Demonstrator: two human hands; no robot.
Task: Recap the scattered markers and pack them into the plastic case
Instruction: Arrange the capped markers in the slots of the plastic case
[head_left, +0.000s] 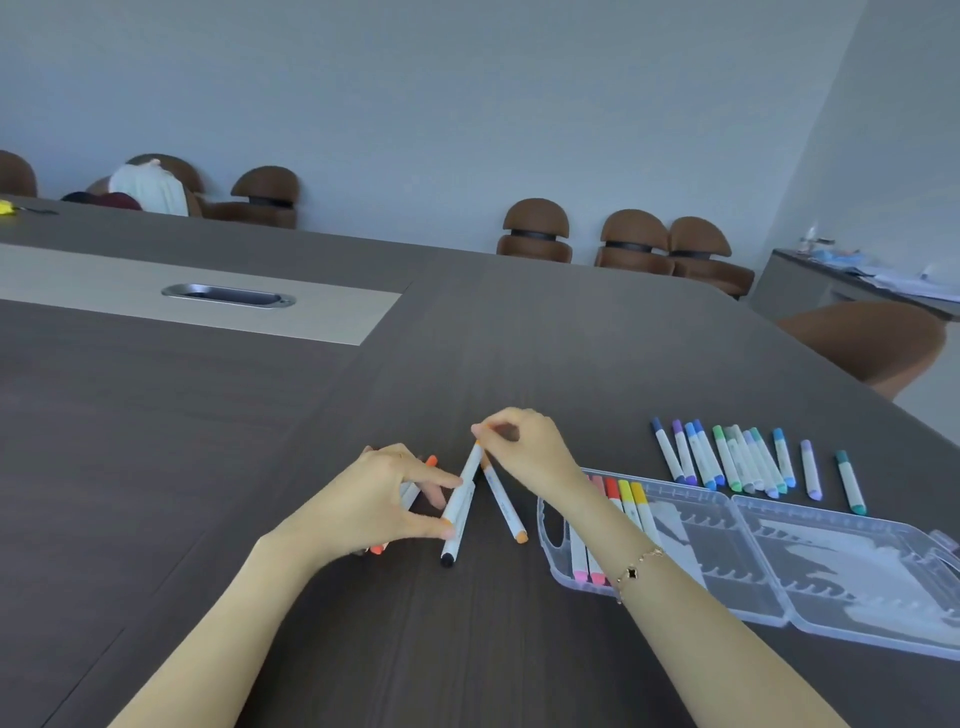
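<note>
While both hands work mid-bench, the left hand (387, 493) pinches a white-barrelled marker (460, 506) between thumb and forefinger around its middle; black cap at the near end, orange at the far end. Right hand (524, 447) pinches the far orange tip of that same marker, fingers curled. Hands are apart, joined only by the marker.

Second marker with orange ends (503, 501) lies flat on the bench (208, 467) just right of the held one, its far end under the right hand. Orange-red markers (415, 488) sit under the left hand, mostly hidden; count unclear.

Clear plastic case (779, 561) lies open flat on the near right, partly under the right forearm. Its left half holds a row of markers (623, 499) with pink, red, yellow and orange caps; right half shows only glare.

Loose row of blue, purple and green markers (727, 460) lies on the bench beyond the case, two more a little apart to the right. Gold bracelet (636, 569) on the right wrist. Brown chairs (634, 239) line the far edge.
</note>
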